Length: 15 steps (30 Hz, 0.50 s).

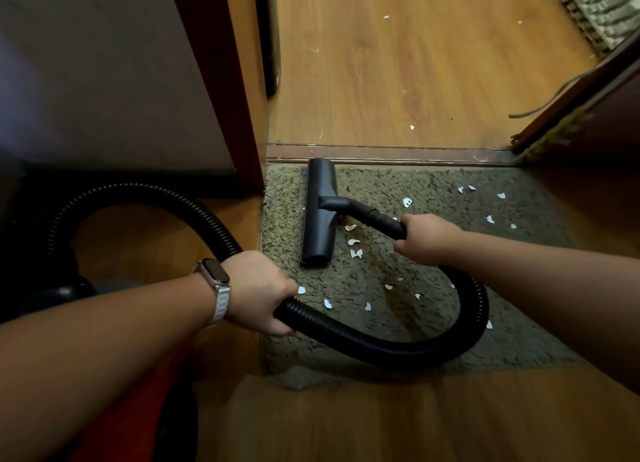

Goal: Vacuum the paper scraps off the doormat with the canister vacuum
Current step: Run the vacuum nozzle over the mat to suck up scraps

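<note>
A shaggy grey-green doormat (pixel 408 323) lies before a door threshold. White paper scraps (pixel 356 252) are scattered over its middle and right side. The black floor nozzle (pixel 320 216) of the vacuum rests flat on the mat's left part, long side running away from me. My right hand (pixel 427 238) grips the black wand just behind the nozzle. My left hand (pixel 259 292), with a watch on the wrist, grips the ribbed black hose (pixel 398 352), which loops across the mat between both hands. The canister (pixel 114 287) shows dimly at lower left.
A dark wooden door frame (pixel 221 81) and a wall stand at left. Past the threshold (pixel 398 153) is wood floor with a few scraps (pixel 411 127). An open door (pixel 595 115) stands at right, with a cord beside it. A second rug (pixel 602 11) lies at far right.
</note>
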Each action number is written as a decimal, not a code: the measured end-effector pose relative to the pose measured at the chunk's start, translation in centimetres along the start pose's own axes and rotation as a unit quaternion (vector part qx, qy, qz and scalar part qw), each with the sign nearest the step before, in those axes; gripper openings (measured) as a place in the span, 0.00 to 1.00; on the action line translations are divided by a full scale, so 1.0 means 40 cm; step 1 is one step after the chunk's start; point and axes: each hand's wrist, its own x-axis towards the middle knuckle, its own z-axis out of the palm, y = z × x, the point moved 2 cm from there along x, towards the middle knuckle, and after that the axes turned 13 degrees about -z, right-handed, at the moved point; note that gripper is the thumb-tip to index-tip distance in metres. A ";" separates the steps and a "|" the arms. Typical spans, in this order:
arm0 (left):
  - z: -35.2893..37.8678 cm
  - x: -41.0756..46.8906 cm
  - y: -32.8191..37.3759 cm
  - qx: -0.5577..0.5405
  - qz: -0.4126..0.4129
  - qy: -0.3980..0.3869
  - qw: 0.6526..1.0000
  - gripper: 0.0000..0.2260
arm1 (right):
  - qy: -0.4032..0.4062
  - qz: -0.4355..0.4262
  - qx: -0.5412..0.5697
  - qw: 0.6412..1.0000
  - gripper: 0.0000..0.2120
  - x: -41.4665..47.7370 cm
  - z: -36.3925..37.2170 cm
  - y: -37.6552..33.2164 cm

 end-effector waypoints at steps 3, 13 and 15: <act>0.001 0.002 -0.013 -0.002 -0.007 0.009 1.000 0.21 | 0.022 -0.009 -0.008 1.000 0.10 -0.008 0.014 0.011; -0.001 0.005 -0.014 0.019 -0.032 0.026 0.999 0.26 | 0.054 -0.049 -0.100 0.992 0.07 -0.019 -0.006 0.000; -0.002 0.004 -0.015 0.018 -0.034 0.024 0.999 0.24 | 0.060 -0.056 -0.112 0.990 0.06 -0.013 -0.008 -0.019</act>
